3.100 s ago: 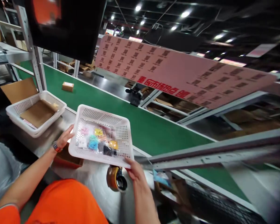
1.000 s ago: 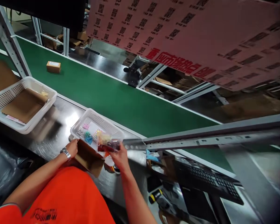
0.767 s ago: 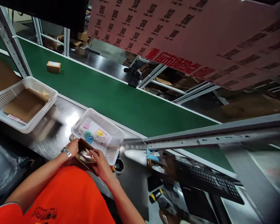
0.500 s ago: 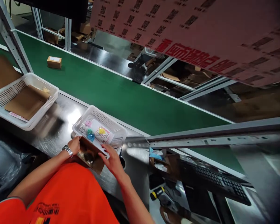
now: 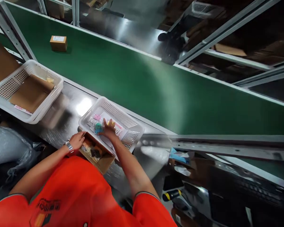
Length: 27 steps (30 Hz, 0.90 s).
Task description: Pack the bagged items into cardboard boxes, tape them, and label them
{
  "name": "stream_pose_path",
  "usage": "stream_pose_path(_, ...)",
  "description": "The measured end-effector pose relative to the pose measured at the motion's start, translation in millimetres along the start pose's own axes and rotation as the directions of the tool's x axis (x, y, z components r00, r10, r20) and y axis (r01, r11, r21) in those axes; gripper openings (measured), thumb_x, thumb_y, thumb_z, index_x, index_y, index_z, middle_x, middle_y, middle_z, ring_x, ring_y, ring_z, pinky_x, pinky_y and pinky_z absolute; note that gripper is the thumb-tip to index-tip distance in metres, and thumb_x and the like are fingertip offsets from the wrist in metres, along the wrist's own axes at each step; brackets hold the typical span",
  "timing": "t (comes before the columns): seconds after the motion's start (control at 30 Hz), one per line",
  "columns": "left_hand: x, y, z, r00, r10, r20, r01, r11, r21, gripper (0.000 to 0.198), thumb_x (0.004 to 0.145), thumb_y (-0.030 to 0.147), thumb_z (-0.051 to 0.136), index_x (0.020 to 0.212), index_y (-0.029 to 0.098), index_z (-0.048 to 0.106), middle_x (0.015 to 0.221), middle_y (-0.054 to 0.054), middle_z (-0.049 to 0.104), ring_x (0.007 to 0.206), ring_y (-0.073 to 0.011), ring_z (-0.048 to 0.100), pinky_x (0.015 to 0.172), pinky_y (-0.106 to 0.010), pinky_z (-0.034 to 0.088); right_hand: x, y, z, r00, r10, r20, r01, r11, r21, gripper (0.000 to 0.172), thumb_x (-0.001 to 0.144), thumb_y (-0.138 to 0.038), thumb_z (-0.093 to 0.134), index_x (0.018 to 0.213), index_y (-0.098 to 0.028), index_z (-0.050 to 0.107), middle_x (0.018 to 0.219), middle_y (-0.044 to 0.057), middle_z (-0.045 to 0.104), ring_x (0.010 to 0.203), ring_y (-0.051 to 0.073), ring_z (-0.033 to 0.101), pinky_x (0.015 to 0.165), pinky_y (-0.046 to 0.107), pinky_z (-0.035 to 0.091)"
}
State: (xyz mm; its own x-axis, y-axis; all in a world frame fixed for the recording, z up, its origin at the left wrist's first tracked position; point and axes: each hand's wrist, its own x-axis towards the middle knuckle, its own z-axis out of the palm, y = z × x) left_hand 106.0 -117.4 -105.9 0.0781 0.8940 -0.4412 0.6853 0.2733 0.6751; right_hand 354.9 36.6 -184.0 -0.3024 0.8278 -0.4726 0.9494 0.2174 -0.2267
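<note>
My left hand [image 5: 77, 140], with a metal watch at the wrist, grips the left end of an open cardboard box [image 5: 104, 164]. Inside the box lie dark and orange-brown items in clear plastic, too blurred to name. My right hand [image 5: 109, 130] reaches over the white plastic basket [image 5: 137, 134] just beyond the box, its fingers spread. Under and beside those fingers are a blue-green bagged item [image 5: 98, 127], a yellow one partly hidden, and a printed white sheet [image 5: 120, 130]. A pink bagged item [image 5: 97, 117] lies farther left in the basket.
A green conveyor belt [image 5: 132, 85] runs behind the metal bench, carrying a small labelled carton [image 5: 58, 43]. Stacked white baskets [image 5: 33, 119] holding a cardboard piece [image 5: 31, 94] stand at left. A metal frame bar [image 5: 215, 146] crosses at right, above a yellow-black cylindrical object [image 5: 172, 195].
My right hand has left the cardboard box's right side and moved forward into the basket, fingers spreading. My left hand stays on the box. The view has tilted downward.
</note>
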Motion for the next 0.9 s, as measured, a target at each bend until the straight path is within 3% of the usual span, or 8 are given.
stream_pose_path(0.1, -1.4, -3.6, -4.6, 1.000, -0.003, 0.007, 0.003, 1.000, -0.010, 0.046, 0.108, 0.023, 0.052, 0.150, 0.017, 0.071, 0.150, -0.015, 0.078, 0.139, -0.0315, 0.073, 0.126, -0.047, 0.055, 13.2, -16.4, -4.5, 0.997, -0.047, 0.054, 0.047, 0.999, -0.003, 0.151, 0.067, -0.038, 0.110, 0.187, -0.033, 0.019, 0.192, 0.030, 0.008, 0.168, 0.061, 0.027, 0.120, 0.066, 0.046)
stream_pose_path(0.23, -2.7, -2.2, -6.4, 1.000, 0.001, -0.001, -0.001, 1.000, 0.008, 0.047, 0.107, 0.023, 0.053, 0.150, 0.017, 0.071, 0.148, -0.015, 0.078, 0.136, -0.0313, 0.073, 0.125, -0.046, 0.055, 28.6, -32.5, -17.7, 0.978, -0.177, 0.112, 0.180, 0.984, -0.013, 0.148, 0.057, -0.014, 0.110, 0.183, -0.032, 0.034, 0.182, 0.030, 0.031, 0.156, 0.054, 0.041, 0.113, 0.056, 0.052)
stream_pose_path(0.4, -5.1, 0.2, -5.8, 1.000, 0.012, -0.018, -0.012, 1.000, -0.014, 0.048, 0.107, 0.021, 0.052, 0.151, 0.015, 0.070, 0.148, -0.017, 0.078, 0.135, -0.0308, 0.073, 0.126, -0.048, 0.054, 19.7, -28.5, -17.4, 0.969, -0.235, 0.079, 0.221, 0.962, 0.160, 0.091, 0.077, -0.008, 0.091, 0.163, -0.021, 0.064, 0.159, 0.021, 0.058, 0.144, 0.038, 0.053, 0.112, 0.040, 0.050)
stream_pose_path(0.5, -5.6, -0.1, -4.0, 0.999, 0.007, -0.041, -0.008, 1.000, -0.014, 0.047, 0.106, 0.020, 0.052, 0.149, 0.015, 0.070, 0.145, -0.017, 0.079, 0.133, -0.0312, 0.075, 0.124, -0.049, 0.056, 2.5, -17.7, -11.8, 0.979, -0.201, 0.041, 0.187, 0.956, 0.226, 0.064, 0.080, -0.012, 0.089, 0.143, -0.019, 0.077, 0.139, 0.017, 0.071, 0.124, 0.032, 0.066, 0.105, 0.037, 0.052)
stream_pose_path(0.6, -4.5, 0.4, 0.1, 0.998, 0.008, -0.065, -0.010, 1.000, -0.027, 0.045, 0.106, 0.018, 0.053, 0.147, 0.017, 0.071, 0.143, -0.016, 0.079, 0.133, -0.0313, 0.075, 0.124, -0.048, 0.056, -13.5, -3.8, -15.5, 0.992, -0.121, -0.025, 0.123, 0.943, 0.309, 0.051, 0.073, -0.013, 0.091, 0.123, -0.021, 0.081, 0.116, 0.010, 0.079, 0.107, 0.029, 0.073, 0.096, 0.036, 0.055)
stream_pose_path(0.67, -3.4, 1.7, 4.4, 0.997, 0.013, -0.080, -0.016, 0.999, -0.042, 0.045, 0.104, 0.017, 0.054, 0.145, 0.016, 0.072, 0.144, -0.018, 0.078, 0.135, -0.0321, 0.075, 0.124, -0.048, 0.056, -25.4, 8.9, -26.5, 0.994, -0.051, -0.094, 0.082, 0.926, 0.367, 0.050, 0.071, -0.015, 0.090, 0.119, -0.021, 0.078, 0.111, 0.008, 0.080, 0.103, 0.029, 0.075, 0.095, 0.038, 0.057)
stream_pose_path(0.77, -2.0, 4.0, 11.5, 0.993, 0.013, -0.120, -0.020, 0.998, -0.056, 0.044, 0.103, 0.015, 0.056, 0.144, 0.016, 0.073, 0.146, -0.019, 0.078, 0.138, -0.0339, 0.074, 0.125, -0.050, 0.055, -56.5, 31.8, -50.6, 0.973, 0.057, -0.225, 0.059, 0.876, 0.478, 0.053, 0.078, -0.028, 0.088, 0.127, -0.019, 0.072, 0.113, 0.010, 0.081, 0.099, 0.029, 0.076, 0.091, 0.042, 0.060)
stream_pose_path(0.9, -0.3, 4.4, 17.5, 0.990, 0.019, -0.137, -0.028, 0.998, -0.061, 0.045, 0.105, 0.013, 0.055, 0.147, 0.014, 0.071, 0.149, -0.021, 0.075, 0.141, -0.0344, 0.073, 0.128, -0.050, 0.053, -127.8, 46.3, -69.4, 0.894, 0.116, -0.433, 0.206, 0.752, 0.626, 0.062, 0.078, -0.049, 0.095, 0.129, -0.022, 0.072, 0.104, 0.005, 0.079, 0.088, 0.027, 0.074, 0.084, 0.044, 0.063)
